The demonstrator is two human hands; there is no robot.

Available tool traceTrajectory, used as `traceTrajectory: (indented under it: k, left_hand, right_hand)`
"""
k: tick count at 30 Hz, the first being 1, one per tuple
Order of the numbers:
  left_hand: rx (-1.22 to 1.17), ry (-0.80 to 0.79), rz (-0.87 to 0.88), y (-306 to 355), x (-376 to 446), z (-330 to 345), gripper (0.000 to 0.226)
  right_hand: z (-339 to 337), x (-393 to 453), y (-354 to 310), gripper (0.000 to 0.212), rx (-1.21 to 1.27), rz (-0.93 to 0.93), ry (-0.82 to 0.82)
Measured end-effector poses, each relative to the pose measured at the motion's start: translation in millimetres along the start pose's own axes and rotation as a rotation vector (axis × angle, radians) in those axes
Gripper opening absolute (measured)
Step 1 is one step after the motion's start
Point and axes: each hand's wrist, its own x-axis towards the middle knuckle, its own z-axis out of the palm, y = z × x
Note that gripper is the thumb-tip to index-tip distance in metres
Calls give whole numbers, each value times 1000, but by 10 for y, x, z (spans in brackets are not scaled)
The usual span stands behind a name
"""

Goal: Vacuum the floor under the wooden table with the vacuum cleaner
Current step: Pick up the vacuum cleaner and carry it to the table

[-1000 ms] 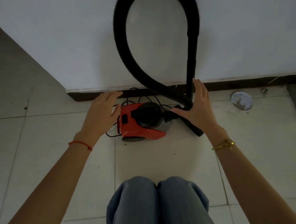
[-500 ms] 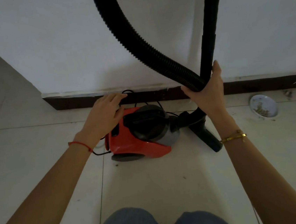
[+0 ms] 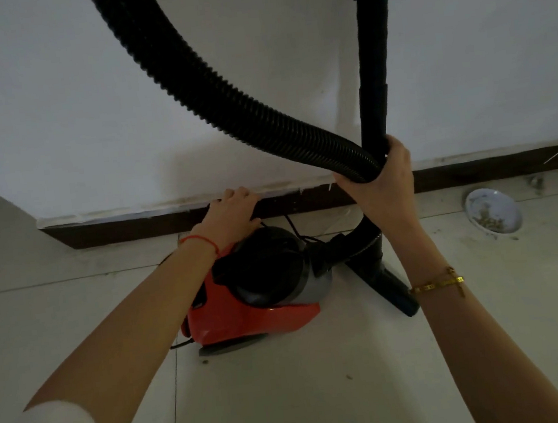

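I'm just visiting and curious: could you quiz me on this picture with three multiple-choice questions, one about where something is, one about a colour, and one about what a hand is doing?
1. Where does the small dish lie?
A. on the floor by the wall, right of the vacuum
B. on top of the vacuum
C. in the left hand

2. What colour is the vacuum body?
A. blue
B. red
C. yellow

3. What is the right hand doing?
A. hanging free
B. lying flat on the floor
C. gripping the hose and tube together

Answers:
1. A: the dish sits on the tiles near the dark skirting, apart from the vacuum.
2. B: the shell is red, with a black and grey top.
3. C: its fingers curl round the ribbed hose and the straight tube where they cross; the left hand reaches behind the vacuum.
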Motion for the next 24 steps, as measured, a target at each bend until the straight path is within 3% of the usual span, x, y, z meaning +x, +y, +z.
traceTrajectory:
  k: [4, 9, 14, 16, 19, 24]
  left_hand:
    - [21, -181, -97, -92, 284, 141, 54]
    - [43, -171, -142, -188, 464, 230, 51]
    - [104, -200, -331, -266, 466, 345, 54]
    - [30, -182, -378, -279, 465, 387, 41]
    - [-272, -125, -383, -348, 466, 431, 12]
    - [-453, 46, -345, -419, 377, 440, 20]
  right_hand:
    - [25, 89, 29, 82, 15, 29, -1]
    - [21, 114, 43, 76, 32, 38, 18]
    - [30, 115, 32, 77, 47, 58, 14]
    - [37, 109, 31, 77, 45, 56, 18]
    - [35, 105, 25, 77, 49, 58, 21]
    - [29, 98, 10, 75, 42, 62, 19]
